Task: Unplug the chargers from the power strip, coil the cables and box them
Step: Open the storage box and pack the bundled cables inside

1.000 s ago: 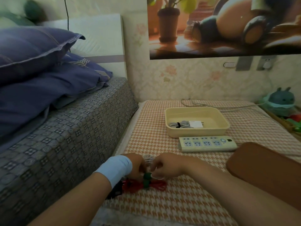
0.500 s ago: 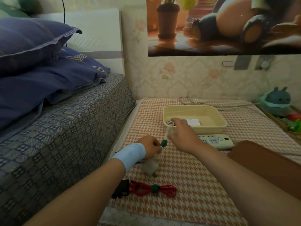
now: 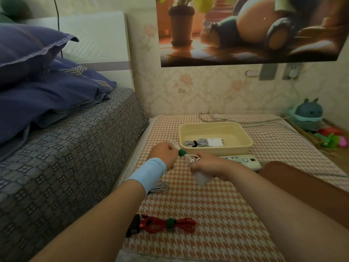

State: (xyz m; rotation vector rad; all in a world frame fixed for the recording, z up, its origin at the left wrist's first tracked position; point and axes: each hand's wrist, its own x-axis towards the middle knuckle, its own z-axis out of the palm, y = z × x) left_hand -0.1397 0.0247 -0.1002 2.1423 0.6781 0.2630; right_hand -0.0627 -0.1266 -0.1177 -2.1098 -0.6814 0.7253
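Note:
My left hand (image 3: pixel 164 154) and my right hand (image 3: pixel 205 164) hold a white coiled cable (image 3: pixel 190 156) between them, bound by a green tie (image 3: pixel 182 152), above the checked mat. A white charger block (image 3: pixel 203 178) hangs under my right hand. The cream box (image 3: pixel 243 136) sits just beyond, with a grey coiled cable and white charger (image 3: pixel 203 143) inside. The white power strip (image 3: pixel 245 161) lies in front of the box, partly hidden by my right arm. A red coiled cable (image 3: pixel 170 225) with a black plug lies near the front edge.
A bed with blue pillows (image 3: pixel 37 87) rises along the left. Another pale cable coil (image 3: pixel 159 187) lies by my left wrist. A brown cushion (image 3: pixel 306 184) is at the right, toys (image 3: pixel 309 114) at the far right, a grey cord (image 3: pixel 226 120) behind the box.
Both hands lifted the white cable bundle off the mat and carried it toward the box. My right hand drew back from the box and now holds the coil's end with the charger hanging below.

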